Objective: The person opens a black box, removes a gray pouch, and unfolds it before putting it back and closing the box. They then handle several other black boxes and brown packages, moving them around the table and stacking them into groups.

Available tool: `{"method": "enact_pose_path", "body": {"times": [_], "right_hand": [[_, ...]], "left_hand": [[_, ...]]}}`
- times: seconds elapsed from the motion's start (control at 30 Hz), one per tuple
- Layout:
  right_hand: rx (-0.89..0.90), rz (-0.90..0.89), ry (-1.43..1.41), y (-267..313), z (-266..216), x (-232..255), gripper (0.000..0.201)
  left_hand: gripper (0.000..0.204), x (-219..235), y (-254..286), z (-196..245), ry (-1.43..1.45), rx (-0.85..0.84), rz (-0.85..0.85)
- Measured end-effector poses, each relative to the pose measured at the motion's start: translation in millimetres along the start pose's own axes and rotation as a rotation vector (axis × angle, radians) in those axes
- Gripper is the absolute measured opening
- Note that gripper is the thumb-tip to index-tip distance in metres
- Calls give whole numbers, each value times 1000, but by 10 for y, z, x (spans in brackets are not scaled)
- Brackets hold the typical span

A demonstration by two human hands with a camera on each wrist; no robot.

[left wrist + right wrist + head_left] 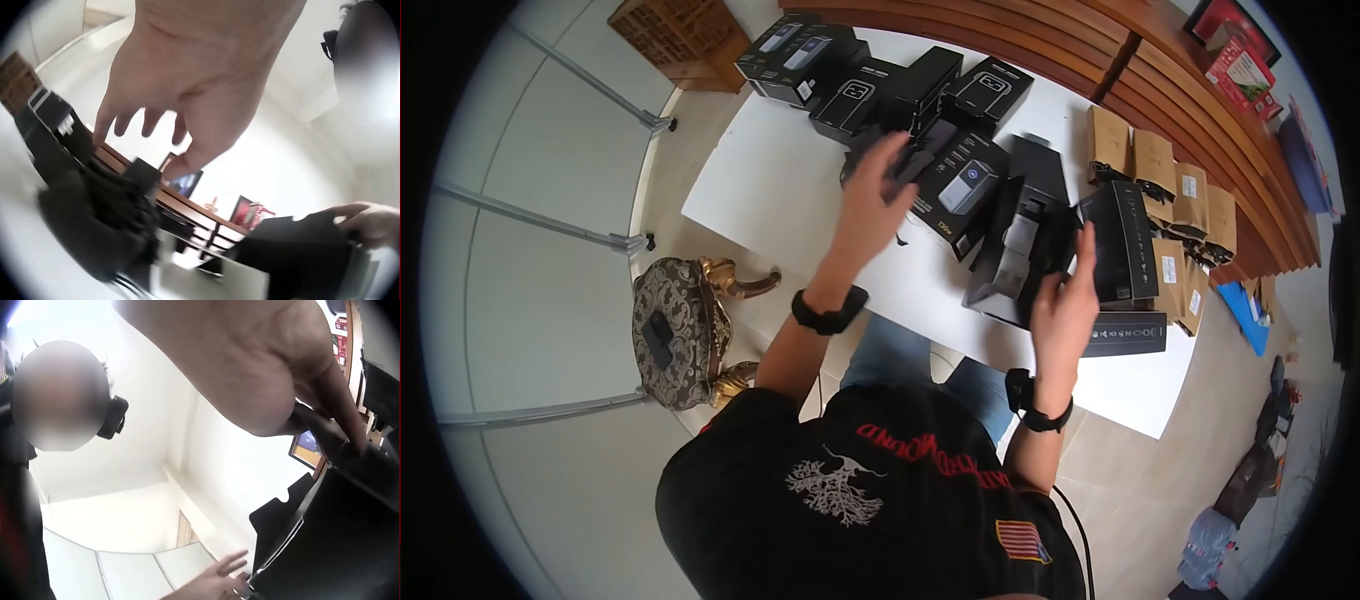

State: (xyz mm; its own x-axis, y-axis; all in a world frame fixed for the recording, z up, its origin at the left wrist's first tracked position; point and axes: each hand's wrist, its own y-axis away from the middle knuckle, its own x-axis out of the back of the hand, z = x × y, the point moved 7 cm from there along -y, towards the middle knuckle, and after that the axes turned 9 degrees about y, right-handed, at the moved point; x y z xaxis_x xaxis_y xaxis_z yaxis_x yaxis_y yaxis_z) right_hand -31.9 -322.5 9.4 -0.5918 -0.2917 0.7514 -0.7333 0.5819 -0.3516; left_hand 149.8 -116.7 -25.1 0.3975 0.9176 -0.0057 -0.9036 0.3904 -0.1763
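An unlidded black box (1018, 245) lies tilted on the white table, showing pale and dark inner parts. My right hand (1067, 305) holds its right wall, fingers outside and thumb at the edge; the right wrist view shows the black box wall (331, 531) rising beside the palm. My left hand (872, 200) reaches over a dark bundle (862, 160) left of the boxes, its fingers spread and loosely bent. In the left wrist view that black bundle (100, 219) is blurred, below the left fingers. Between the hands lies a closed printed box (962, 190).
More black boxes (855, 100) fill the back of the table (750, 180). Dark boxes (1120, 240) stand right of the right hand, before brown paper packages (1170, 180). A wooden slatted panel (1040, 60) runs behind. A patterned stool (675, 330) stands left.
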Motion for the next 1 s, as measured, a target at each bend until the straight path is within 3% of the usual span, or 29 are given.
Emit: {"method": "enact_pose_path", "body": {"times": [0.07, 0.13, 0.2, 0.33, 0.4, 0.43, 0.5, 0.53, 0.6, 0.63, 0.67, 0.73, 0.77, 0.8, 0.83, 0.87, 0.9, 0.93, 1.0], "right_hand": [[-87, -58, -37, -9, 34, 58, 71], [-29, 16, -70, -6, 64, 84, 68], [-5, 53, -145, -14, 79, 117, 66], [19, 120, -237, 67, 22, 246, 55], [-9, 134, -251, 131, 33, 322, 50], [-29, 148, -275, 154, 50, 353, 45], [-81, 187, -327, 146, 120, 367, 41], [-126, 223, -389, 140, 163, 378, 38], [-147, 244, -428, 95, 174, 381, 34], [-103, 292, -436, 47, 197, 350, 33], [-58, 337, -445, 5, 191, 337, 32], [-79, 225, -357, -88, 154, 201, 33], [-113, 160, -302, -103, 123, 147, 34], [-147, 95, -246, -118, 90, 99, 35], [-143, 92, -248, -130, 113, 53, 35], [-6, 165, -124, -132, 79, 50, 36], [130, 236, 1, -118, -39, 84, 37], [129, 230, 4, -99, -62, 94, 37], [134, 302, 79, -20, -194, 224, 39]], "left_hand": [[72, 298, 8, 237, -835, -388, 71], [74, 485, 8, 92, -831, -322, 9], [60, 539, -30, -99, -875, -250, -125], [42, 600, -89, -195, -885, -175, -88], [25, 726, -131, -100, -628, -124, 105], [25, 712, -137, -58, -621, -124, 96], [18, 878, -121, -10, -296, -43, 302], [18, 887, -123, 19, -291, -44, 297], [17, 1057, -47, 153, -50, -208, 487], [22, 1113, -48, 79, 205, -139, 524], [22, 1132, -16, 123, 204, -144, 530], [28, 974, 29, 135, 624, 25, 380], [28, 974, 65, 126, 623, 21, 384], [31, 888, 71, 72, 813, 61, 293], [34, 795, 83, 47, 1002, 101, 197], [34, 789, 118, 47, 1003, 100, 203], [34, 702, 154, 86, 1158, 101, 82], [34, 612, 207, 132, 1311, 106, -42], [35, 518, 295, 164, 1399, 138, -72]]}}
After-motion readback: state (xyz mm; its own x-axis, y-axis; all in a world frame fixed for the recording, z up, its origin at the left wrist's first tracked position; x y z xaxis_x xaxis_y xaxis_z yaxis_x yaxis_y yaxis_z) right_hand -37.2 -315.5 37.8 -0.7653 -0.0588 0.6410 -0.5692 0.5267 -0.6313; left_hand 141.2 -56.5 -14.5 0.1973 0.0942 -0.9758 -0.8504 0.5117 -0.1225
